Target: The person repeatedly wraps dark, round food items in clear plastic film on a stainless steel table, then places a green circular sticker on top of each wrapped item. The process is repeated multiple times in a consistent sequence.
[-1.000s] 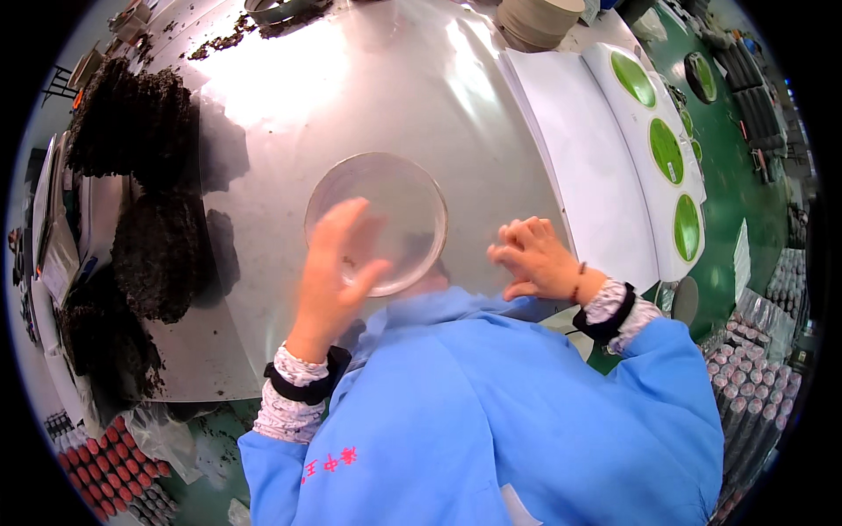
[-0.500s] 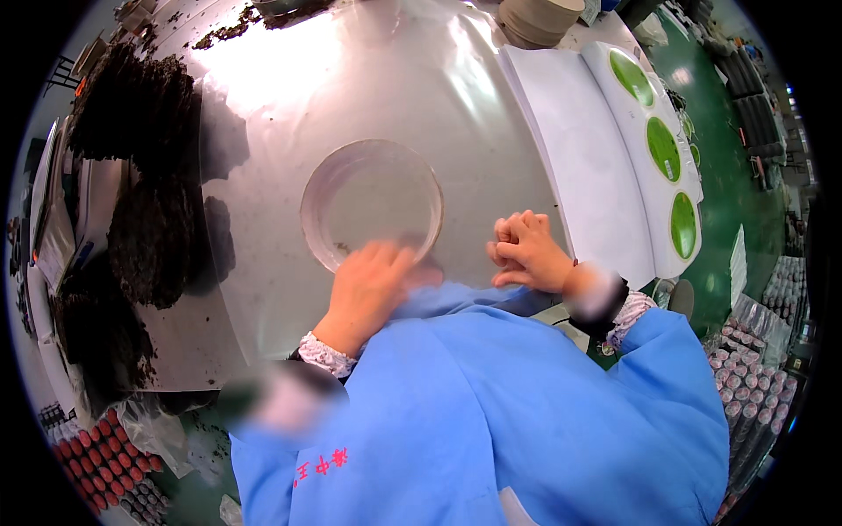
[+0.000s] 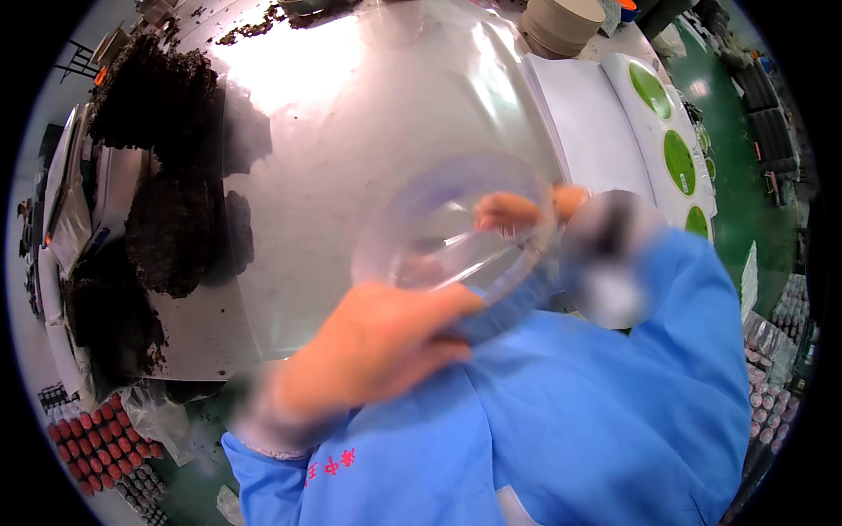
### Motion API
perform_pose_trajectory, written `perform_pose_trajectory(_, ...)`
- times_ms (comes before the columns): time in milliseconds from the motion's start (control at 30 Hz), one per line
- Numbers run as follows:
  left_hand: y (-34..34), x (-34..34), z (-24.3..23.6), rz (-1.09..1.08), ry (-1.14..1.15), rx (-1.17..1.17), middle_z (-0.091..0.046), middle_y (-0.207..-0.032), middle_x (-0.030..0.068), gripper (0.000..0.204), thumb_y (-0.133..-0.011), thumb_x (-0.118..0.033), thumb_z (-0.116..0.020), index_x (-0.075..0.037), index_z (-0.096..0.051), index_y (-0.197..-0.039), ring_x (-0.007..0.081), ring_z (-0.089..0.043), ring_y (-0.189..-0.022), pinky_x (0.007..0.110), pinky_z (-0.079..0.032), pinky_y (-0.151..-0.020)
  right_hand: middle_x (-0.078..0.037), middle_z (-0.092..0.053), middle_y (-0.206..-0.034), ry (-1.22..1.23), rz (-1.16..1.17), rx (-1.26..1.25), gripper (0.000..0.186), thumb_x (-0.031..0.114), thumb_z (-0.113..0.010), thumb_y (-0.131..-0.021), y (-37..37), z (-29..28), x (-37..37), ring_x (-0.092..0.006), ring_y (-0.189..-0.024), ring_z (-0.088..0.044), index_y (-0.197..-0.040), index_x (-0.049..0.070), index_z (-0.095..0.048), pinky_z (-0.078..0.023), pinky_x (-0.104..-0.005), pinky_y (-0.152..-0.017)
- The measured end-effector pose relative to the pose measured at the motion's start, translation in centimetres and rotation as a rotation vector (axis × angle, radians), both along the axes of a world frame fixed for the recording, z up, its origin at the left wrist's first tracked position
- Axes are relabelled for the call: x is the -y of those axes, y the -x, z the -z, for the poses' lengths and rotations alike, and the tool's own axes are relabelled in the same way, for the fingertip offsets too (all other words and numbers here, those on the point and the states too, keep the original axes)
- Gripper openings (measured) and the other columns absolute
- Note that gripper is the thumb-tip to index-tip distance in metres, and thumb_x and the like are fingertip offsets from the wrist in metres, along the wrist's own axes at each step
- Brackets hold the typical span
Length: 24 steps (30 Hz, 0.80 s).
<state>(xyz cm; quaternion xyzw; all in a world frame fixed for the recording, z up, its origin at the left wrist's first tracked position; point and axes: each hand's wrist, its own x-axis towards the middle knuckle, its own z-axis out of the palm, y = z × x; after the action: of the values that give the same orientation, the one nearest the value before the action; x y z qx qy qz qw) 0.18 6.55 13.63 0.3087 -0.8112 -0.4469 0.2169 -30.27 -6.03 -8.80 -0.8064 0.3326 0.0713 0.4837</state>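
Note:
A clear round tub (image 3: 395, 206) is lifted and tilted above the table in front of me, blurred by motion. My left hand (image 3: 377, 342) is closed on its near rim, fingers wrapped round the edge. My right hand (image 3: 506, 212) is at the tub's right side, seen partly through the clear wall. Its fingers look curled; whether anything is in them is hidden, and I cannot tell whether it touches the tub.
Stacks of dark, flaky sheets (image 3: 171, 232) like dried seaweed stand along the table's left side. A white tray with green ovals (image 3: 678, 162) and white sheets (image 3: 592, 123) lie at the right. Beige round discs (image 3: 561, 26) are stacked at the far right. Clear film covers the table (image 3: 307, 175).
The tub has risen off the table and tilted, shifting to the right. My left hand has come nearer with its rim; my right hand has moved up to the tub's side.

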Motion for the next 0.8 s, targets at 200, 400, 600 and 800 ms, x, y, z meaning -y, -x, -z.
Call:
perform_pose_trajectory(200,4.6,2.0,4.0,0.058,0.257,0.277,-0.063,-0.076,0.0101,0.037,-0.081,-0.016,-0.070,-0.011,-0.056,-0.115,0.0333,-0.063,-0.065,0.042,-0.050,-0.059,-0.015,-0.054,-0.068,1.301,0.340,0.650,0.019,0.011,-0.070,-0.084,-5.4,-19.2,5.6,-0.0380,-0.062,-0.054,-0.079,0.003,-0.053,-0.043,-0.0402,-0.052)
perform_pose_trajectory(400,3.9,7.3,13.0,-0.211,0.548,0.322,-0.050,-0.136,0.0216,0.067,-0.088,-0.034,-0.060,0.001,-0.043,-0.142,0.0348,-0.047,-0.129,0.044,-0.040,-0.104,-0.004,-0.048,-0.069,1.170,-0.129,0.602,0.040,0.032,-0.078,-0.078,-2.1,-17.0,-3.6,-0.0230,-0.056,-0.047,-0.086,0.010,-0.046,-0.035,-0.0363,-0.051)
perform_pose_trajectory(600,-2.6,0.1,5.3,0.319,-0.757,-0.297,-0.018,-0.163,0.0175,0.074,-0.102,-0.050,-0.043,0.002,-0.025,-0.153,0.0321,-0.018,-0.150,0.046,-0.011,-0.121,-0.005,-0.058,-0.086,0.766,-0.111,0.203,0.030,0.017,-0.074,-0.082,0.4,-10.3,-6.4,-0.0249,-0.068,-0.056,-0.103,0.008,-0.055,-0.046,-0.0380,-0.064)
perform_pose_trajectory(800,-5.1,-3.8,9.1,-0.372,0.163,0.641,-0.032,-0.158,0.0167,0.068,-0.091,-0.038,-0.064,-0.008,-0.044,-0.147,0.0365,-0.023,-0.149,0.052,-0.017,-0.118,-0.016,-0.068,-0.113,0.128,-0.126,-0.086,0.046,0.024,-0.066,-0.092,-0.6,-16.8,6.2,-0.0307,-0.101,-0.065,-0.132,0.005,-0.055,-0.052,-0.0399,-0.085)
